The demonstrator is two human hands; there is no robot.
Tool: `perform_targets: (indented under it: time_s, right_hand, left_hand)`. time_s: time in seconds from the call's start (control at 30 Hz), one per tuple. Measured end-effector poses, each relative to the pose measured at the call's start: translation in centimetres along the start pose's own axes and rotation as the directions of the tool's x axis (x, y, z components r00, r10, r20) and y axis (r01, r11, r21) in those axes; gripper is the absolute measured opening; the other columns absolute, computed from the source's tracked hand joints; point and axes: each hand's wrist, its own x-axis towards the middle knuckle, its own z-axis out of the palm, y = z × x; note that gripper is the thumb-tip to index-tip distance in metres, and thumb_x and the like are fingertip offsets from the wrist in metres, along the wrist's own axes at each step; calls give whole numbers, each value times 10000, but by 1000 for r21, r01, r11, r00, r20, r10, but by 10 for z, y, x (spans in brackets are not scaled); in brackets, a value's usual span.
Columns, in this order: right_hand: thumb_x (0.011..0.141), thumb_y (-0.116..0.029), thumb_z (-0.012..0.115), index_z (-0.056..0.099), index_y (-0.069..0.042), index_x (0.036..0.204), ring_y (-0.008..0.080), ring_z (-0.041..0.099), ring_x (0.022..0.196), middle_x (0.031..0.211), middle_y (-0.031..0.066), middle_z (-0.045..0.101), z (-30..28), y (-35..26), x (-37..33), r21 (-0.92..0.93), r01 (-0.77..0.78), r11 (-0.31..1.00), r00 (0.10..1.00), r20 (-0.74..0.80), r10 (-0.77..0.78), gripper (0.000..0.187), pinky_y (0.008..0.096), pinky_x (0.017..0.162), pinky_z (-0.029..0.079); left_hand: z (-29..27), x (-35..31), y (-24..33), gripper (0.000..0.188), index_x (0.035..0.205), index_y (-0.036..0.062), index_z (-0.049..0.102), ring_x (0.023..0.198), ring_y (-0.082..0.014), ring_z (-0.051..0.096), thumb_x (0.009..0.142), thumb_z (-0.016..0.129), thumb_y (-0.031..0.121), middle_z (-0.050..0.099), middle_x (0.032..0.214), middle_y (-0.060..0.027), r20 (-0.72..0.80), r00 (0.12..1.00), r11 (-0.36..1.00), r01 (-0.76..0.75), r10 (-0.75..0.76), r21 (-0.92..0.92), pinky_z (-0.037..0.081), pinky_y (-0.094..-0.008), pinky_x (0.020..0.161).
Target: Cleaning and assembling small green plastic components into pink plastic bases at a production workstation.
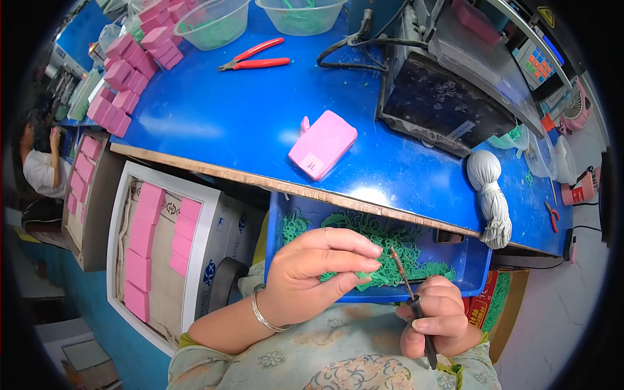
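Observation:
My right hand (437,318) is closed around the black handle of a slim tool (425,325) with a thin, brownish metal shaft pointing up and left. My left hand (318,263), wearing a silver bangle, is close to the tool's tip. Its fingers are stretched toward the shaft, with gaps between them, and I see nothing held in them. Beneath both hands, a blue tray (478,276) holds a heap of green curly strands (390,244). On the blue table (227,130) ahead lies a pink block (324,144) with a small pale label and a little pink piece beside it.
Red-handled pliers (260,55) and clear tubs (214,26) lie farther back. Pink blocks (120,75) are stacked at far left, others in a white-framed tray (117,260). A dark machine (448,97) and grey yarn bundle (487,195) are at right. A person (45,162) sits far left.

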Motion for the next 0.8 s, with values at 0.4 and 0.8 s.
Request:
perform_targets:
  time_s: [0.4,0.8]
  right_hand:
    - [825,-260,632,475,-72,943,149,554,492,736,82,573,10,5,-5,-3,205,979,969,-138,-203,273,238,435,403]
    - [821,-295,640,507,-81,937,142,547,488,685,59,556,5,2,-3,67,154,986,988,-19,-154,277,231,446,397]
  left_hand:
    - [2,-2,-3,100,862,-10,656,811,-178,615,764,643,-20,611,945,-134,-30,996,995,87,-88,-45,522,-266,695]
    - [6,-8,-9,169,961,-28,627,830,-166,613,818,549,-76,553,1010,-138,-6,985,942,165,-174,-293,549,-243,699]
